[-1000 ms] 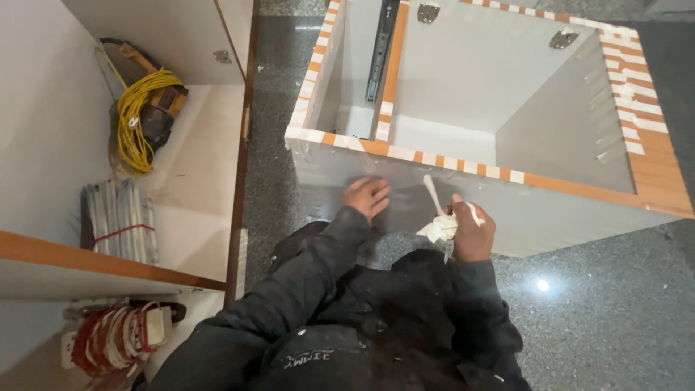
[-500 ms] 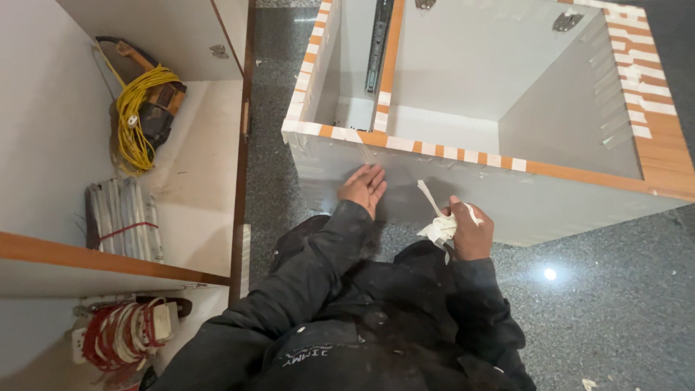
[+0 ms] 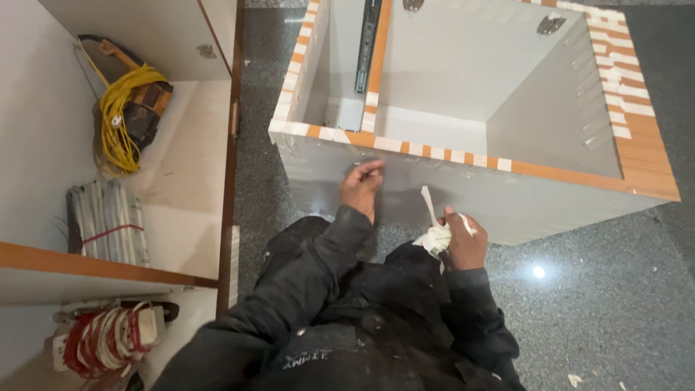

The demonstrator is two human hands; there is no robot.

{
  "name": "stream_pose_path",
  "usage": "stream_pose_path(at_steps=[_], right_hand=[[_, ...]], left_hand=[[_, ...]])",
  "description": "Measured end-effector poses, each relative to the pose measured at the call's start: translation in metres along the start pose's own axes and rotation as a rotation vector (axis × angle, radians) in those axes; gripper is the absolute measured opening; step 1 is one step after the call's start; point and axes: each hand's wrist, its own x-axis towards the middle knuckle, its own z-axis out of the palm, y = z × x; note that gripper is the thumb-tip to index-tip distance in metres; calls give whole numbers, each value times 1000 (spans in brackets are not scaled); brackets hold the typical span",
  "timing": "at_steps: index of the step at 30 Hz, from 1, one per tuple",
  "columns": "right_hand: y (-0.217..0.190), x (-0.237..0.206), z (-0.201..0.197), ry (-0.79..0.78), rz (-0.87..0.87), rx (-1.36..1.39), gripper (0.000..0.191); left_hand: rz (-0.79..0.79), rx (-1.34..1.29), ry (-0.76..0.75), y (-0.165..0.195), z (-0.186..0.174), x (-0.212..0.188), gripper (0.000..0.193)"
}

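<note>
From the head view, your left hand (image 3: 362, 187) lies with its fingers pressed against the grey outer side panel of the cabinet box (image 3: 463, 195), just under the orange-and-white taped rim; it grips nothing, the fingers bent loosely against the panel. To its right and a little lower, your right hand (image 3: 463, 239) has its grip closed around a crumpled white wad of tape (image 3: 436, 237), from which one white strip (image 3: 428, 204) stands up; the strip's long axis runs nearly upright in the picture, tilted slightly left, its free end pointing toward the box's rim. The box lies on the dark speckled floor (image 3: 594, 311) just beyond both hands, its open side facing up toward you, its long rim running from upper left to lower right. Well to the left of your left hand, an open white shelf unit (image 3: 181, 166) holds a yellow cord coil (image 3: 119, 119), a bundle of pale rods (image 3: 105, 221) and, lower down, a red-and-white coil (image 3: 108, 340).
</note>
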Motion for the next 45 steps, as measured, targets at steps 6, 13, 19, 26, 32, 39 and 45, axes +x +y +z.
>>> stream_pose_path(at_steps=[6, 13, 19, 26, 32, 39, 45], right_hand=[[7, 1, 1, -21, -13, 13, 28], [16, -3, 0, -41, -9, 44, 27], [15, -1, 16, -103, -47, -13, 26], [-28, 2, 63, -165, -775, -677, 27], [-81, 48, 170, -316, -1213, -1186, 45], [-89, 177, 234, -291, -686, -875, 21], [-84, 240, 210, 43, -658, -241, 37]], left_hand=[[-371, -233, 343, 21, -11, 8, 39], [-408, -81, 290, 32, -18, 26, 31], [-442, 103, 348, 42, -4, 36, 20], [-583, -170, 23, 124, 18, 21, 15], [-535, 64, -97, 210, 44, 27, 18], [-344, 383, 53, 235, -7, -18, 26], [-135, 377, 338, 166, -92, 3, 36]])
